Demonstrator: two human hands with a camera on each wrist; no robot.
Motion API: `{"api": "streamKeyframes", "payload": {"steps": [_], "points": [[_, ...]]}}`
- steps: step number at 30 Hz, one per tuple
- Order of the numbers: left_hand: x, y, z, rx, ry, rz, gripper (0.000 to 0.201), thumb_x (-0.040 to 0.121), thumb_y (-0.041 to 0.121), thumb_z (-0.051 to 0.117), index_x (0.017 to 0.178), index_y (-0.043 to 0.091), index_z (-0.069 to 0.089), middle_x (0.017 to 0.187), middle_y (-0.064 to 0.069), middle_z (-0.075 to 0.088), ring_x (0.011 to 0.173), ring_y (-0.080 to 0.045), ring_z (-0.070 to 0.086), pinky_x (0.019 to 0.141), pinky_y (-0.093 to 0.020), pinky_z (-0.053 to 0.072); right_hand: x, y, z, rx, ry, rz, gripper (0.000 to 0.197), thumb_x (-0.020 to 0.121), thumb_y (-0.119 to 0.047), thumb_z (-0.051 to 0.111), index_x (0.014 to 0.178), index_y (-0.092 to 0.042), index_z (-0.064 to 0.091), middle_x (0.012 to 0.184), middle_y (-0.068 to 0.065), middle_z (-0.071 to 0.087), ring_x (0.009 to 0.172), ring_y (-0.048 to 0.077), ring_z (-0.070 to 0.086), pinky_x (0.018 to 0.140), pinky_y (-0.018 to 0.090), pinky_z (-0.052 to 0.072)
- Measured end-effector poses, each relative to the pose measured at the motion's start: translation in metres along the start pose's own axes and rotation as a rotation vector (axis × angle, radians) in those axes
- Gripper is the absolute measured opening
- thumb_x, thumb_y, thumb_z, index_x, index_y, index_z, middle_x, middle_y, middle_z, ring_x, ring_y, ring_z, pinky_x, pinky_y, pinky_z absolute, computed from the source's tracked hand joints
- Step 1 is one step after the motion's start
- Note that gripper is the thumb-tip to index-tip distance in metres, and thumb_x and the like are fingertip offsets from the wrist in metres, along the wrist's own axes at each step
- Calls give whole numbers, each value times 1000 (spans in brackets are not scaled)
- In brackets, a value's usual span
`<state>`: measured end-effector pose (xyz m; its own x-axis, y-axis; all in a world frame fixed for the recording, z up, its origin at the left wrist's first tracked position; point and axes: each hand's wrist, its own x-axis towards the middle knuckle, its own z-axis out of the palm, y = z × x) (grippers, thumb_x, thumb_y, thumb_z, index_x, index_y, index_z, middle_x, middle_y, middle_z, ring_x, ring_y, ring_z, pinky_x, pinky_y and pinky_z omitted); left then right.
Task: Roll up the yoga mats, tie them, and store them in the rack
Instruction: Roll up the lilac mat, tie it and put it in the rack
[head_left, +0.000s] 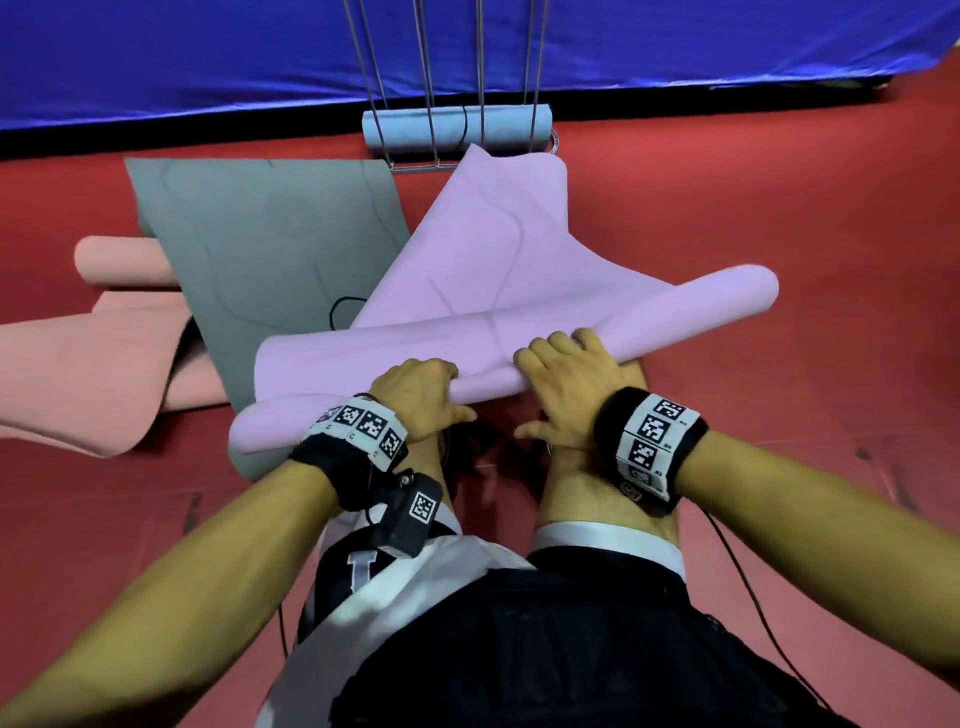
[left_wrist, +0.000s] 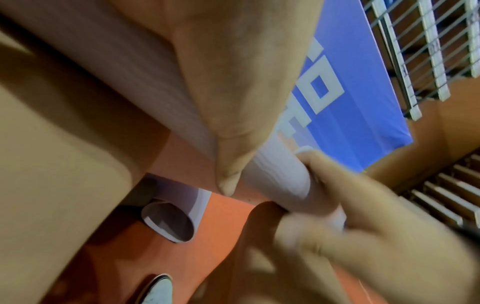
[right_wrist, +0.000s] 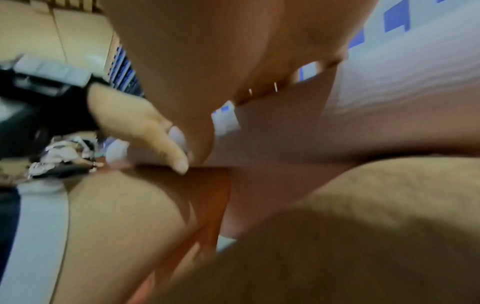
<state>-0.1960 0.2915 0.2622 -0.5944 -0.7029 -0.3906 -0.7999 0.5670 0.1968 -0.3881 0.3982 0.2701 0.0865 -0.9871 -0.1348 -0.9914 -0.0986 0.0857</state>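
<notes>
A lilac yoga mat (head_left: 493, 244) lies on the red floor, its near end rolled into a long tube (head_left: 675, 312). My left hand (head_left: 421, 389) grips the tube left of its middle, fingers curled over the top and thumb below. My right hand (head_left: 566, 379) grips it just to the right, fingers draped over the tube. In the left wrist view the tube (left_wrist: 275, 174) runs under my palm into the right hand (left_wrist: 363, 205). A wire rack (head_left: 436, 119) stands at the far end, holding a rolled light-blue mat (head_left: 410, 130) bound by a black tie.
A grey mat (head_left: 260, 244) lies flat to the left, partly under the lilac one, with a black cord loop (head_left: 343, 312) on it. A pink mat (head_left: 93, 353), half rolled, lies at the far left. A blue banner (head_left: 208, 52) runs behind the rack. My legs are under the tube.
</notes>
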Motion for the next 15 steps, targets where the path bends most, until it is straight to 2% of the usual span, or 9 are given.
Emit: {"api": "streamKeyframes", "payload": {"steps": [2, 4, 7, 9, 11, 13, 15], "points": [[2, 1, -8, -29, -68, 10, 45, 80, 59, 73, 105, 23, 63, 104, -4, 67, 101, -30, 63, 79, -35, 48, 5, -5, -4, -25, -84, 76, 64, 85, -67, 61, 120, -15, 48, 117, 6, 61, 109, 30, 57, 92, 45, 37], [-1, 3, -16, -9, -89, 9, 45, 81, 59, 73, 105, 23, 62, 104, -4, 67, 101, -29, 64, 77, -33, 45, 12, -9, -11, -27, -88, 122, 51, 92, -56, 57, 120, -15, 49, 119, 5, 65, 108, 29, 62, 87, 40, 41], [-11, 16, -18, 188, 18, -4, 48, 88, 54, 68, 123, 22, 57, 120, -5, 63, 114, -29, 59, 83, -36, 44, 19, -9, -16, -48, -169, 124, 38, 95, -46, 55, 120, -17, 57, 118, 5, 69, 106, 28, 67, 82, 36, 45], [-21, 28, -9, 307, 134, 9, 43, 93, 36, 64, 129, 19, 50, 128, -5, 54, 120, -29, 50, 90, -40, 43, 24, -9, -20, -60, -230, 122, 36, 95, -45, 54, 119, -19, 61, 118, 5, 69, 105, 28, 68, 79, 35, 45], [-30, 38, 1, 364, 193, 25, 48, 88, 27, 65, 131, 19, 44, 128, -4, 48, 120, -28, 47, 94, -42, 39, 29, -11, -24, -51, -263, 133, 36, 94, -45, 54, 118, -19, 61, 115, 5, 69, 103, 28, 67, 77, 36, 44], [-31, 39, 6, 363, 187, 34, 55, 85, 32, 68, 131, 20, 40, 127, -3, 50, 117, -28, 49, 92, -43, 38, 31, -11, -27, -42, -298, 137, 39, 92, -46, 54, 119, -18, 60, 115, 5, 68, 103, 27, 67, 77, 36, 43], [-26, 35, 4, 322, 155, 32, 50, 87, 34, 66, 128, 18, 43, 121, -5, 59, 111, -30, 58, 83, -40, 42, 33, -9, -28, -31, -339, 120, 43, 91, -49, 57, 120, -18, 59, 116, 6, 68, 104, 27, 66, 78, 35, 42]]}}
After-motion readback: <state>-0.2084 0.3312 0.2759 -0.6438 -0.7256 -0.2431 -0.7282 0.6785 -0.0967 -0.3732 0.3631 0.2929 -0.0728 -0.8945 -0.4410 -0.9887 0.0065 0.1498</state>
